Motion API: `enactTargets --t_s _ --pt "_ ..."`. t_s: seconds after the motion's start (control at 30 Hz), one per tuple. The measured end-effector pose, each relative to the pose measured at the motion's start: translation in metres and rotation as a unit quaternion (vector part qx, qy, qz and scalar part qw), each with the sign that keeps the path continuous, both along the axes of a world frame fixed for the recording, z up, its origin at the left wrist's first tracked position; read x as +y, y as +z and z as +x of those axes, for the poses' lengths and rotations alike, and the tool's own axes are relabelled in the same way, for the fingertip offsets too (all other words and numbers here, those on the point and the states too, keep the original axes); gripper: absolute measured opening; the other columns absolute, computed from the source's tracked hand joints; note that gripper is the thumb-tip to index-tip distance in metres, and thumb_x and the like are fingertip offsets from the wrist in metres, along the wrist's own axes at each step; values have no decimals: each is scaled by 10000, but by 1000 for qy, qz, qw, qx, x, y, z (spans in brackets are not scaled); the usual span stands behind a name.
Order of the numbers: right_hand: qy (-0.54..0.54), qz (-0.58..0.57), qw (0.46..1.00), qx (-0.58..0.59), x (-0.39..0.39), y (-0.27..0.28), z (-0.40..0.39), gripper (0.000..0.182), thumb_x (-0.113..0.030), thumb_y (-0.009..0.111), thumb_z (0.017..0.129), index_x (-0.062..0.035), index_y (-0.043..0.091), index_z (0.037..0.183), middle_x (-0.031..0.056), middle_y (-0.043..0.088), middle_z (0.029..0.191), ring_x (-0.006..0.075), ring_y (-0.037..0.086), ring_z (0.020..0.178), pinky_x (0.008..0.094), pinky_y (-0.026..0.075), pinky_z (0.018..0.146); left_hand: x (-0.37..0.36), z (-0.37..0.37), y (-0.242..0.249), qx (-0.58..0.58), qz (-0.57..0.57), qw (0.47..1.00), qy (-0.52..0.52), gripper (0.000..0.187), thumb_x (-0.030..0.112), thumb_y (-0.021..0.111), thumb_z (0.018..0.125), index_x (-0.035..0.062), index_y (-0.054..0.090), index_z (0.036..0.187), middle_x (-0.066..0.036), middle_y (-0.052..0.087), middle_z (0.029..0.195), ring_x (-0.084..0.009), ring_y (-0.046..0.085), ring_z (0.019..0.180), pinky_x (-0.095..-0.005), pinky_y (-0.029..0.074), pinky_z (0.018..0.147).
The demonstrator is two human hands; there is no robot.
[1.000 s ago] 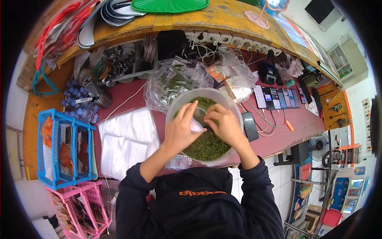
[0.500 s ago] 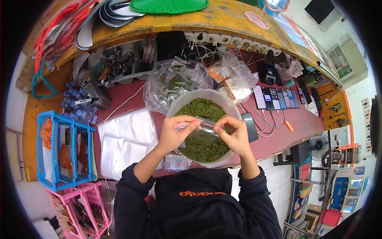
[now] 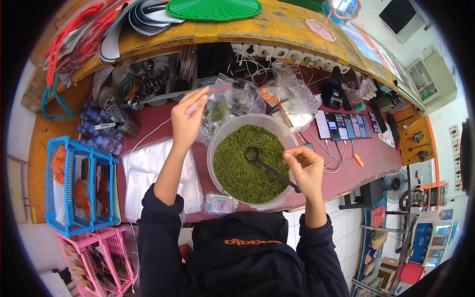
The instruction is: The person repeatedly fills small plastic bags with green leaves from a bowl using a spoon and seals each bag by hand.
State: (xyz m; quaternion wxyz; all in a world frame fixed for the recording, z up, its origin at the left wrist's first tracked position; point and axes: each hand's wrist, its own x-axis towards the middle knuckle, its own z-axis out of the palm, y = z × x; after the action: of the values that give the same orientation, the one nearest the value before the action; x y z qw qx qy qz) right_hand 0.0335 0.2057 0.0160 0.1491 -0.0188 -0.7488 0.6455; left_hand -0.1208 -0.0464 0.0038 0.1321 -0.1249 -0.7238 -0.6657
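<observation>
My left hand [image 3: 189,116], fingers closed, pinches the top of a small zip-lock bag [image 3: 218,110] with a red seal line and some green bits inside; it is blurred and hangs over a large clear plastic bag [image 3: 205,129]. My right hand [image 3: 306,169] is over the right rim of a white tub [image 3: 212,163], thumb and fingertips pressed together, with nothing visible between them. Chopped dry green leaf [image 3: 237,173] fills the tub. A black spoon [image 3: 271,171] rests on the leaf, its handle end close beneath my right hand.
White plastic sheets [image 3: 161,183] lie left of the tub, with a pack of small clear bags [image 3: 221,203] in front. Blue baskets [image 3: 79,185] stand at the left edge. Several phones [image 3: 341,126] on charging cables are at right, below a wooden shelf [image 3: 217,30].
My left hand has moved up and left with the zip-lock bag, away from above the tub. My right hand has let go of the bag and shifted slightly right. The spoon now shows fully.
</observation>
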Motion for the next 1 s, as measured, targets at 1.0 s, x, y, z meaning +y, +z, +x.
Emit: enactTargets --t_s 1.0 --pt "203 -179 944 -186 -25 4 6 187 -110 625 900 -43 541 747 35 585 667 125 591 556 248 425 472 49 107 8 70 -168 952 -245 171 226 666 839 56 643 831 -107 613 718 -306 625 640 -374 463 545"
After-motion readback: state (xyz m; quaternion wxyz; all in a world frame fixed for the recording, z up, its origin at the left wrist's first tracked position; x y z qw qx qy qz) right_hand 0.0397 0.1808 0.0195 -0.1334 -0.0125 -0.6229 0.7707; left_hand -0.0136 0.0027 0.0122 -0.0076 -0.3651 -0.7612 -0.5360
